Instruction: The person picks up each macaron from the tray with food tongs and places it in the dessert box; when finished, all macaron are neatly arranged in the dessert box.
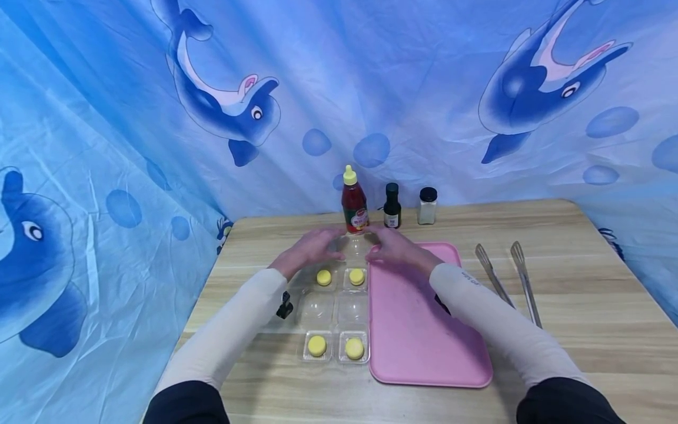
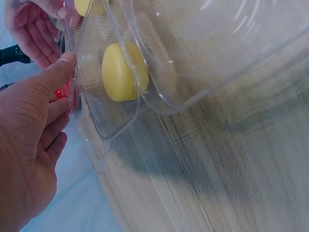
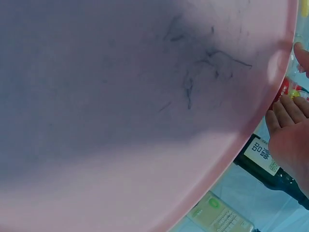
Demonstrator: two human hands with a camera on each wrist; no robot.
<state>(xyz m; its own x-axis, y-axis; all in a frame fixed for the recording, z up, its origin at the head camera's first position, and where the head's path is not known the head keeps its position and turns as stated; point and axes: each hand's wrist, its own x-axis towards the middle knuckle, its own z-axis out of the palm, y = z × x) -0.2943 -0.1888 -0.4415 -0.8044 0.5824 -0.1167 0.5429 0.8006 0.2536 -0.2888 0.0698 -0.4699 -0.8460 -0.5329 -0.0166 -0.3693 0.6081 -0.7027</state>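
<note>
My left hand (image 1: 316, 246) and right hand (image 1: 391, 246) reach to either side of the raised clear lid (image 1: 355, 247) of a far plastic box. In the left wrist view, my left thumb is right at the clear plastic edge, the other fingers (image 2: 57, 113) extended behind it. The right hand's fingers (image 3: 285, 115) are straight, beyond the pink tray's rim. Yellow macarons sit in the clear boxes: one far right (image 1: 356, 277), one far left (image 1: 324, 277), two in the near boxes (image 1: 316, 345). The left forearm partly hides the left boxes.
A pink tray (image 1: 424, 330) lies right of the boxes, under the right forearm. Two metal tongs (image 1: 523, 277) rest farther right. Behind stand a red sauce bottle (image 1: 354, 203), a dark bottle (image 1: 392, 207) and a black-capped jar (image 1: 427, 207), before a blue dolphin curtain (image 1: 424, 118).
</note>
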